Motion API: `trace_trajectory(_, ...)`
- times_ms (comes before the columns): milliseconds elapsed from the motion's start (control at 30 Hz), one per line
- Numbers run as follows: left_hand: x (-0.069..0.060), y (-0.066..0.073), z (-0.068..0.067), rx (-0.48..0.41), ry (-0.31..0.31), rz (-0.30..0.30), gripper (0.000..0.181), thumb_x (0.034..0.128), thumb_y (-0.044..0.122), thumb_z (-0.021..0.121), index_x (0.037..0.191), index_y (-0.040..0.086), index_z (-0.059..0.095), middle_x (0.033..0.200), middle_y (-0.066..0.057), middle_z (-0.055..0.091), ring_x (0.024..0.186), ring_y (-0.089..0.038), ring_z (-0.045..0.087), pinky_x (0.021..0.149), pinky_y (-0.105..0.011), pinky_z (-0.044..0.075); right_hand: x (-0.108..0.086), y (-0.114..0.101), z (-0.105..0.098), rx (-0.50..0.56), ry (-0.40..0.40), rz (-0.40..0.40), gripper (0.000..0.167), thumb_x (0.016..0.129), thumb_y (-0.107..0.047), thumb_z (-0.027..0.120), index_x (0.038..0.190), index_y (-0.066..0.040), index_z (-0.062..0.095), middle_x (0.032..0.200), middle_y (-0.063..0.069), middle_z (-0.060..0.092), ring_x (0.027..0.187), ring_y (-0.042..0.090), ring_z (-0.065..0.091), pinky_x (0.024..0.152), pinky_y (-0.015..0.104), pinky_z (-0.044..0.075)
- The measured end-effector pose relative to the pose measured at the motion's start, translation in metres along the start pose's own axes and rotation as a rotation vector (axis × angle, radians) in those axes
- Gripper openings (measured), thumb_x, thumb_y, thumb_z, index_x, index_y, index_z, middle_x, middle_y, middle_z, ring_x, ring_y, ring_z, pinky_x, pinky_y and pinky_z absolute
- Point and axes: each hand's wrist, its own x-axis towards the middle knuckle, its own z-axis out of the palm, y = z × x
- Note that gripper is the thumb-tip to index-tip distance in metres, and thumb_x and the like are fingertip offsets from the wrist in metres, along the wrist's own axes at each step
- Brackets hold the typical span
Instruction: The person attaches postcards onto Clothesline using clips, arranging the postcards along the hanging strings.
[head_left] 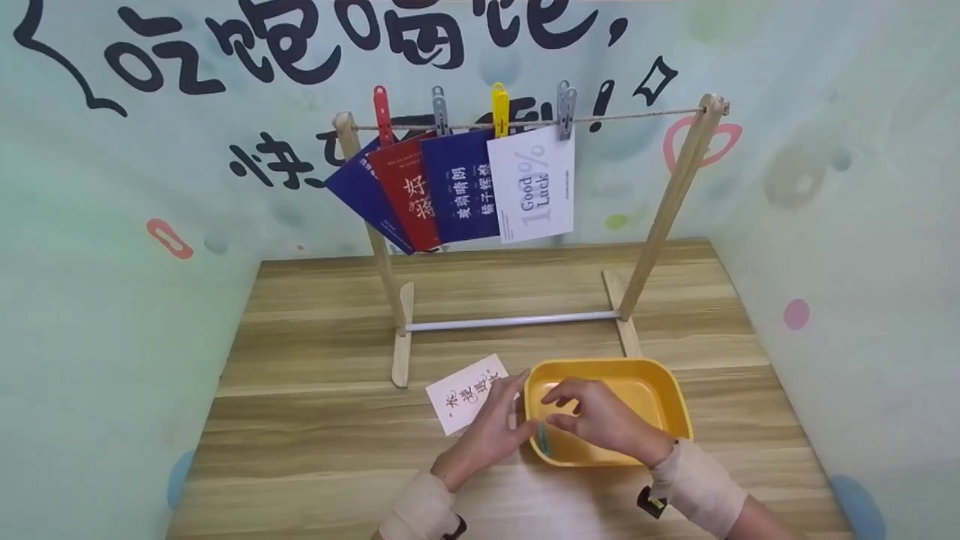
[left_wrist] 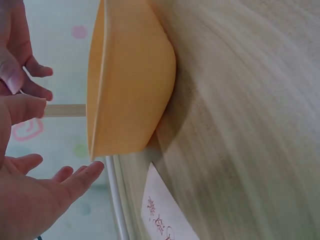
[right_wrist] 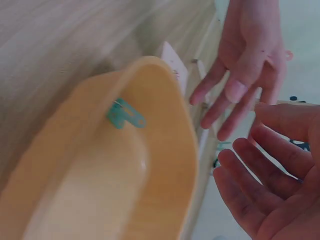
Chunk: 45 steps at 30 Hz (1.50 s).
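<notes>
My left hand (head_left: 491, 424) hovers at the left rim of a yellow plastic basin (head_left: 667, 382), its fingers spread and holding nothing. Below it lies a white card with red writing (head_left: 461, 394), partly covered by the hand in the head view. Above the basin is my right hand (head_left: 600, 420), fingers loosely bent, with nothing between them in the right wrist view. A green clothespin (right_wrist: 125, 115) sits inside the basin at one end. In the left wrist view, a gap separates both hands from the basin wall (left_wrist: 132, 75).
Behind the basin stands a wooden rack (head_left: 667, 210) with a rope across its top. Red (head_left: 382, 116), grey and yellow clothespins hold blue, red and white cards (head_left: 532, 187) on the rope. A white bar (head_left: 510, 321) joins the rack's feet. Printed walls enclose the wooden tabletop (head_left: 315, 427).
</notes>
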Motion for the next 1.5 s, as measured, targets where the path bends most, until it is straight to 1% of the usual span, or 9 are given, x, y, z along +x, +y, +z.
trace_trajectory(133,-0.003,-0.004,0.006,-0.063,-0.026,0.017,0.086,0.0910,0.035,0.072,0.158,0.009,0.026,0.149,-0.019,0.037,0.132,-0.034,0.052,0.117,-0.050,0.041,0.002,0.007,0.009,-0.007,-0.049,0.019,0.024,0.086,-0.012,0.078,0.106,0.001,0.073,0.104,0.015,0.075,0.092,0.032,0.070,0.082,0.046,0.061)
trace_trajectory(367,-0.007,-0.010,0.017,-0.056,-0.070,-0.071,0.100,0.0791,0.025,0.086,0.158,0.014,0.026,0.155,-0.017,0.030,0.144,-0.036,0.038,0.121,-0.053,0.033,0.009,0.013,0.020,-0.011,-0.151,0.157,0.026,0.087,-0.004,0.074,0.112,0.003,0.071,0.110,0.018,0.073,0.096,0.034,0.068,0.089,0.053,0.058)
trace_trajectory(533,-0.009,-0.013,0.022,-0.060,-0.074,-0.108,0.103,0.0767,0.025,0.087,0.159,0.016,0.026,0.159,-0.016,0.025,0.147,-0.037,0.033,0.121,-0.053,0.032,0.011,0.017,0.028,-0.015,-0.212,0.274,0.030,0.086,-0.004,0.076,0.114,0.002,0.071,0.112,0.016,0.070,0.100,0.031,0.064,0.098,0.053,0.055)
trace_trajectory(700,-0.010,-0.018,0.028,-0.069,-0.087,-0.107,0.103,0.0780,0.024,0.086,0.160,0.017,0.024,0.159,-0.016,0.024,0.148,-0.035,0.030,0.122,-0.051,0.031,0.009,0.024,0.036,-0.012,-0.240,0.251,0.033,0.086,-0.006,0.077,0.117,0.000,0.070,0.116,0.015,0.070,0.107,0.032,0.064,0.102,0.056,0.052)
trace_trajectory(800,-0.010,-0.021,0.031,-0.067,-0.087,-0.106,0.102,0.0787,0.022,0.086,0.159,0.014,0.024,0.157,-0.016,0.028,0.146,-0.033,0.033,0.122,-0.050,0.033,0.009,0.027,0.039,-0.028,-0.258,0.240,0.030,0.086,-0.007,0.077,0.114,0.001,0.070,0.109,0.013,0.070,0.100,0.029,0.063,0.098,0.055,0.054)
trace_trajectory(1100,-0.012,-0.030,0.035,-0.088,-0.065,-0.052,0.097,0.0793,0.025,0.085,0.156,0.002,0.029,0.149,-0.018,0.037,0.141,-0.034,0.040,0.121,-0.045,0.035,0.012,0.034,0.051,-0.078,-0.276,0.230,0.015,0.091,-0.011,0.071,0.106,-0.010,0.070,0.088,-0.001,0.066,0.081,0.015,0.058,0.080,0.034,0.054)
trace_trajectory(1333,-0.012,-0.029,0.035,-0.091,-0.057,-0.048,0.095,0.0807,0.025,0.083,0.156,0.006,0.029,0.150,-0.014,0.038,0.142,-0.031,0.040,0.122,-0.041,0.034,0.017,0.032,0.054,-0.021,-0.273,0.295,0.024,0.090,-0.009,0.072,0.114,-0.011,0.068,0.101,0.004,0.071,0.091,0.019,0.061,0.098,0.048,0.055)
trace_trajectory(1433,-0.013,-0.030,0.034,-0.097,-0.059,-0.047,0.094,0.0810,0.025,0.082,0.157,0.006,0.029,0.150,-0.015,0.038,0.142,-0.031,0.040,0.122,-0.041,0.034,0.018,0.032,0.055,-0.020,-0.260,0.279,0.026,0.090,-0.006,0.071,0.116,-0.009,0.067,0.104,0.007,0.072,0.092,0.020,0.062,0.099,0.050,0.054)
trace_trajectory(1500,-0.013,-0.030,0.034,-0.092,-0.058,-0.044,0.094,0.0816,0.026,0.082,0.157,0.007,0.029,0.151,-0.015,0.037,0.142,-0.031,0.040,0.122,-0.041,0.035,0.020,0.032,0.055,-0.026,-0.258,0.262,0.023,0.089,-0.004,0.071,0.111,-0.007,0.068,0.098,0.007,0.072,0.087,0.019,0.061,0.092,0.047,0.057)
